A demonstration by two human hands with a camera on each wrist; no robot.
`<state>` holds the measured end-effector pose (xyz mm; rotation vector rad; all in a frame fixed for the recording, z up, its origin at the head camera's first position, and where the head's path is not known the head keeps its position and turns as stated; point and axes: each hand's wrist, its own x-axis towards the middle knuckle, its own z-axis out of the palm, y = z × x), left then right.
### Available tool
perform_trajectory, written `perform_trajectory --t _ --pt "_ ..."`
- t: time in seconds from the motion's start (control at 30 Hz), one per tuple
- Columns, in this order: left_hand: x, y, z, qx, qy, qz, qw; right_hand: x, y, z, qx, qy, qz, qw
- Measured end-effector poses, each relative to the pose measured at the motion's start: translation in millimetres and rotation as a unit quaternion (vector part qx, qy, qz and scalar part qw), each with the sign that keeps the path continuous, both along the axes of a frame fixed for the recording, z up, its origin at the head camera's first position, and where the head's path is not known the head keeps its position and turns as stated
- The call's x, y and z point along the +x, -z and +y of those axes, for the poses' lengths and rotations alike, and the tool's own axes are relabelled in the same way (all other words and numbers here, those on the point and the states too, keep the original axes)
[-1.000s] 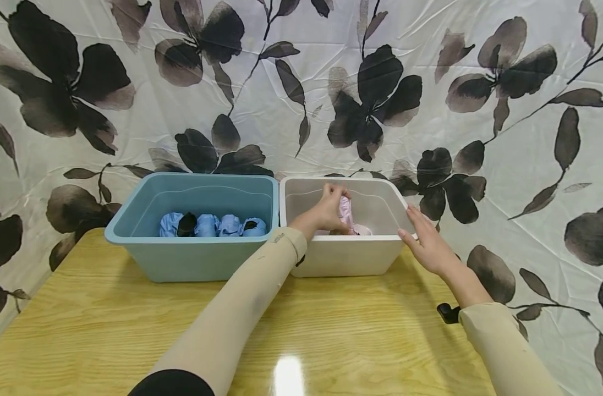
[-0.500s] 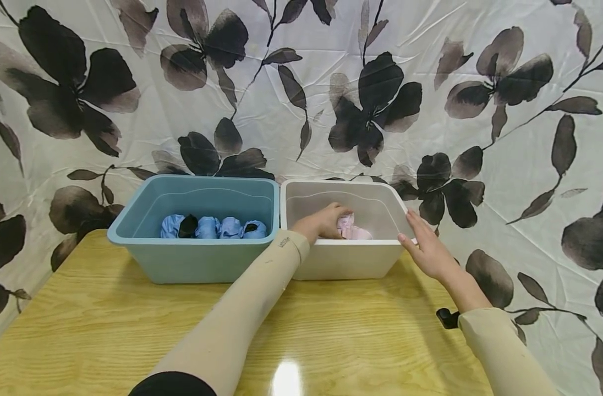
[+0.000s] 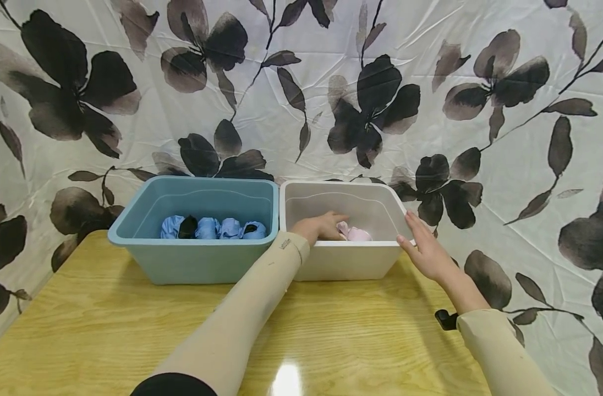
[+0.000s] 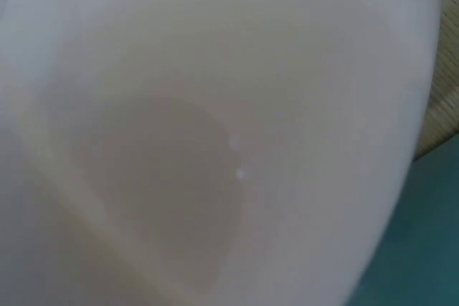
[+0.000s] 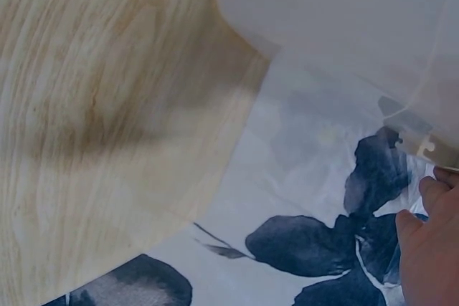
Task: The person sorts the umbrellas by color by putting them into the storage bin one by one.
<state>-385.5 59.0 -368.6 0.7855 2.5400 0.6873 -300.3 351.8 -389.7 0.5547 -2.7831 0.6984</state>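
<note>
My left hand (image 3: 322,226) reaches down into the white bin (image 3: 348,261), its fingers extended beside a bundle of pink cloth (image 3: 359,235). Part of the pink cloth lies right at the fingertips; the bin's front wall hides the lower part of the hand. On the right end of the same bin, my right hand (image 3: 427,250) rests with straight fingers along the rim and the thumb near the front corner. The right wrist view catches those fingers (image 5: 424,209) at the rim. A pale, blurred bin wall (image 4: 301,105) fills most of the left wrist view.
To the left, a blue bin (image 3: 192,264) stands against the white one, with several blue cloth bundles (image 3: 207,228) lined up inside. Both bins stand on a wood-grain table (image 3: 361,330). Behind them hangs a floral cloth (image 3: 301,132).
The left hand has lowered into the white bin with the pink cloth and its fingers have loosened from it. The right hand has stayed on the rim.
</note>
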Motion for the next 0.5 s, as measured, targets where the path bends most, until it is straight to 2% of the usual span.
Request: perform_trajectory --t 0.13,0.33,0.4,0.5 --pt "-0.9 0.8 1.4 0.01 -0.01 -0.022 0.9996 1.0 0.3 2.1 -0.007 0.001 0.004 1.0" --pt "-2.0 3.9 0.8 0.015 -0.013 -0.025 0.9995 -0.1 3.2 2.2 -0.013 0.003 -0.004 0.9999" --pt "-2.0 3.4 -0.5 0.028 -0.013 -0.022 0.9993 -0.9 2.9 1.2 -0.014 0.004 -0.008 0.9999" --pt "-2.3 -1.2 -1.7 0.076 -0.016 -0.025 0.9967 -1.8 -0.6 0.5 -0.016 0.004 -0.015 0.9998"
